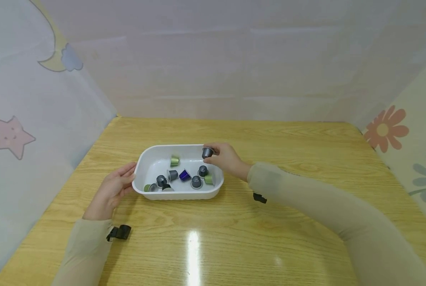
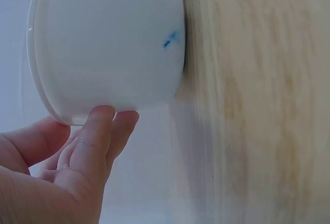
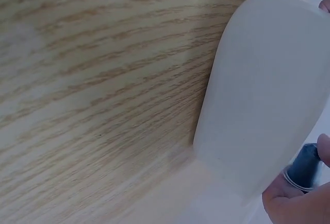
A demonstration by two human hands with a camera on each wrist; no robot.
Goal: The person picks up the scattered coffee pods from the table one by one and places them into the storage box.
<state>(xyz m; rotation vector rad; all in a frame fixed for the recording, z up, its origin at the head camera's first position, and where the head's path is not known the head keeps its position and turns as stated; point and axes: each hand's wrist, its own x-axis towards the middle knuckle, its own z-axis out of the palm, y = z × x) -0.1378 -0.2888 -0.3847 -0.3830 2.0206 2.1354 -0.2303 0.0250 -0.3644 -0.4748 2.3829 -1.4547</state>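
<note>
A white plastic tray [image 1: 177,195] with rounded corners stands on the table and holds several coffee capsules. At the tray's left end, my left hand [image 1: 114,186] grips the rim, with the thumb [image 2: 46,139] at the lip and the fingers [image 2: 93,136] against the outer wall. Above the tray's back right corner, my right hand [image 1: 227,159] pinches a dark grey coffee capsule [image 1: 207,153] between thumb and fingers. The right wrist view shows the same dark capsule [image 3: 304,166] at the lower right, partly cut off by the frame. Below it in the tray sits another grey capsule [image 1: 203,171].
Inside the tray lie a green capsule [image 1: 175,160], a purple capsule [image 1: 185,175] and several grey ones, some overlapping at the front left. The wooden table [image 1: 255,238] meets a pale hanging sheet [image 1: 205,71] behind and at both sides.
</note>
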